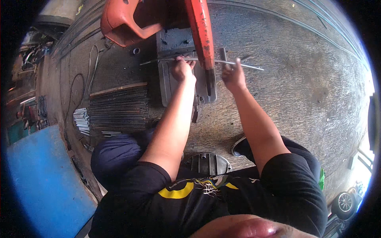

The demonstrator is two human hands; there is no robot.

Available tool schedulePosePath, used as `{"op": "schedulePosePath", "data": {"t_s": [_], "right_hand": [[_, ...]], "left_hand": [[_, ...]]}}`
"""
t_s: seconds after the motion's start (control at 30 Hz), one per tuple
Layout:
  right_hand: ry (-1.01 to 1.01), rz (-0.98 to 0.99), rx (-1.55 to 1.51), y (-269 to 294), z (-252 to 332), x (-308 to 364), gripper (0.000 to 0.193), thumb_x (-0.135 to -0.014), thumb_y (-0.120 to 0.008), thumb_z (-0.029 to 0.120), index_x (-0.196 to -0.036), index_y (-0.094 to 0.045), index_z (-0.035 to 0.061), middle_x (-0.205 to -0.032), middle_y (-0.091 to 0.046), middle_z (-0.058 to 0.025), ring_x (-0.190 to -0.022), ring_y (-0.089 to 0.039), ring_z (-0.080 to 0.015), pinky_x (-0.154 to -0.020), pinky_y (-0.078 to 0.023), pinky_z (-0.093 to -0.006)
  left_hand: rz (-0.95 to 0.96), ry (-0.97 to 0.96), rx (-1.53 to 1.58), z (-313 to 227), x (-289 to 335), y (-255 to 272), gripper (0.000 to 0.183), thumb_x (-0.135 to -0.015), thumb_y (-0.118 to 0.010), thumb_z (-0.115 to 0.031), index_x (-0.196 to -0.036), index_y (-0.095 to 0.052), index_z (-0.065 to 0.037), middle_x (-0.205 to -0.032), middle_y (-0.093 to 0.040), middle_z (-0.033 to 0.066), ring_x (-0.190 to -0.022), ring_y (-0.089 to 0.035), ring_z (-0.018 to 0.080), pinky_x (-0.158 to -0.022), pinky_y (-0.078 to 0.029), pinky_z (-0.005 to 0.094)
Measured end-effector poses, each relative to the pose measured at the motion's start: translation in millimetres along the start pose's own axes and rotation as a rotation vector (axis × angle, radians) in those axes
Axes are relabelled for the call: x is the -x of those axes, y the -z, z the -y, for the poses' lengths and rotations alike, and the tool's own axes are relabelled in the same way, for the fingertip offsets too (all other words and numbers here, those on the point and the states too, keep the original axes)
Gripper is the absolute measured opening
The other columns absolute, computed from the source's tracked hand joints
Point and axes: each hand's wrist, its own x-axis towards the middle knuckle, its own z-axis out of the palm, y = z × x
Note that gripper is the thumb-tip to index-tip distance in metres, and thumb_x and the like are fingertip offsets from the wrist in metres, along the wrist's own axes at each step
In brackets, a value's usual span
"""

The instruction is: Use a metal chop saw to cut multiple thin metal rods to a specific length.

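A thin metal rod [252,66] lies crosswise over the grey base [166,89] of an orange cut-off saw [201,33]. Left of the saw's arm, my left hand [182,70] is closed on the rod, fingertips pinching it from below. My right hand [234,77] is on the other side of the arm, right by the rod and a small upright metal piece [223,54]. Its fingers are curled and its thumb points up across the rod; what they grip, if anything, I cannot make out. The saw's arm covers part of the rod.
Dark rods [119,107] lie in rows on the floor at left, beside a pile of short silver pieces [81,121]. A ribbed metal cover [209,163] sits between my feet. A blue panel [47,166] stands lower left. Long bars [278,15] run along the far side.
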Motion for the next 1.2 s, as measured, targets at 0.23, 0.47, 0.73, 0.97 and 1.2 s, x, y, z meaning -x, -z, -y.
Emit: {"op": "schedulePosePath", "data": {"t_s": [0.23, 0.47, 0.73, 0.97, 1.2], "right_hand": [[0.055, -0.263, 0.182, 17, 37, -19, 0.048, -0.09, -0.049, 0.051, -0.112, -0.047, 0.0078, -0.076, -0.053, -0.0067, -0.058, -0.049, -0.0175, -0.049, -0.042, -0.032], [0.218, -0.154, 0.349, -21, 55, -56, 0.028, -0.091, -0.055, 0.034, -0.09, -0.054, 0.0059, -0.071, -0.054, -0.0056, -0.06, -0.053, -0.0164, -0.05, -0.044, -0.0297], [0.179, -0.141, 0.521, -31, 34, -85, 0.031, -0.09, -0.058, 0.03, -0.096, -0.058, -0.0003, -0.085, -0.062, -0.0101, -0.071, -0.057, -0.02, -0.064, -0.046, -0.0323], [0.194, -0.01, 0.208, -6, 24, -88, 0.025, -0.091, -0.054, 0.024, -0.097, -0.056, 0.0, -0.085, -0.063, -0.0124, -0.068, -0.062, -0.0243, -0.061, -0.05, -0.0364], [0.219, -0.12, 0.186, -19, 26, -76, 0.024, -0.093, -0.052, 0.02, -0.098, -0.052, -0.0034, -0.084, -0.06, -0.0138, -0.069, -0.062, -0.0243, -0.063, -0.053, -0.0363]], "left_hand": [[-0.088, 0.038, 0.112, -23, -40, 28, 0.022, -0.097, -0.041, -0.023, -0.095, -0.05, -0.003, -0.09, -0.06, 0.0125, -0.079, -0.063, 0.0252, -0.068, -0.057, 0.0354], [-0.126, 0.048, 0.106, -47, -86, 46, 0.034, -0.097, -0.039, -0.029, -0.112, -0.044, 0.001, -0.113, -0.054, 0.0183, -0.101, -0.058, 0.028, -0.083, -0.054, 0.0388], [-0.38, -0.01, -0.432, -53, -116, 51, 0.057, -0.094, -0.038, -0.044, -0.115, -0.054, 0.007, -0.12, -0.056, 0.0203, -0.108, -0.056, 0.0327, -0.087, -0.047, 0.0442], [-0.263, -0.085, -0.677, -34, -122, 68, 0.064, -0.089, -0.048, -0.047, -0.117, -0.051, 0.011, -0.123, -0.054, 0.0223, -0.108, -0.056, 0.0362, -0.088, -0.048, 0.0423], [-0.652, -0.269, -0.773, -16, -168, 80, 0.041, -0.087, -0.061, -0.035, -0.103, -0.059, 0.003, -0.099, -0.064, 0.0176, -0.089, -0.062, 0.0273, -0.074, -0.049, 0.0379]]}}
